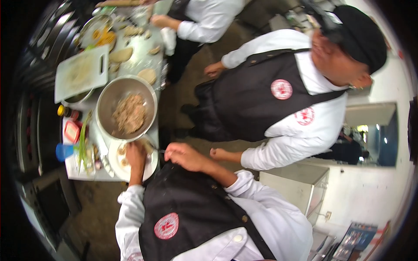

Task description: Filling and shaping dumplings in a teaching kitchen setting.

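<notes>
My left hand point(136, 156) reaches down over a white plate point(114, 163) near the table's corner. Small rounds of pale dough or filling point(122, 150) lie on that plate beside the fingers. What the fingertips touch is hidden. At the plate's right edge is a pale flat piece point(146, 145), too blurred to name surely. My right hand point(184, 156) is just off the table edge, its fingers pinched at the end of a thin metal utensil point(159, 150) that points toward the plate. Directly beyond the plate stands a steel mixing bowl point(104, 107) with a mound of ground meat mixture point(130, 114) inside.
Left of the plate are green onion stalks point(84, 137), a knife point(100, 145), a blue cup point(64, 152), a red-and-white container point(72, 131) and a yellow-capped bottle point(67, 112). A white cutting board point(83, 73) rests across a pot. A co-worker point(248, 94) stands close on my right; another point(209, 23) works farther up the table.
</notes>
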The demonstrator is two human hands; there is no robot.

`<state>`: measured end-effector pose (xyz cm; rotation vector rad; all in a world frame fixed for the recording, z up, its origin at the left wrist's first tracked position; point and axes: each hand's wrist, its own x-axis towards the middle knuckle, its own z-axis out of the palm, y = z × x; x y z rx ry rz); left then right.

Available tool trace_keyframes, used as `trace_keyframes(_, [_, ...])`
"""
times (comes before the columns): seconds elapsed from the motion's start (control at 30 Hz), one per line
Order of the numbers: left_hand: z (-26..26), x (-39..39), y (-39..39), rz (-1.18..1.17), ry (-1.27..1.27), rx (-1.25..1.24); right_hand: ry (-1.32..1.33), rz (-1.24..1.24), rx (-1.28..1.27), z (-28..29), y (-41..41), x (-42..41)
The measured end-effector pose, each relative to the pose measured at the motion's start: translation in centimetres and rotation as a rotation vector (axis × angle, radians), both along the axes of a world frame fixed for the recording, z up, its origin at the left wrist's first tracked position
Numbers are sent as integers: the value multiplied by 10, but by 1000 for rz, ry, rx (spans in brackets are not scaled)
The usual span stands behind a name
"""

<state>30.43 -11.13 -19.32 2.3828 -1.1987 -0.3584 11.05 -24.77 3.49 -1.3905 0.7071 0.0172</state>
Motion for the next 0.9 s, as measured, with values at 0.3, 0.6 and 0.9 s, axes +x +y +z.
trace_keyframes(0.3, [-5,-6,-13,22,44,18,55,22,-121,10,9,-13])
trace_keyframes(0.6, [21,-7,-23,203,412,-81,19,16,-101,11,10,-17])
trace_keyframes(0.9, [17,-16,-2,171,907,-355,32,-24,-245,1,15,-14])
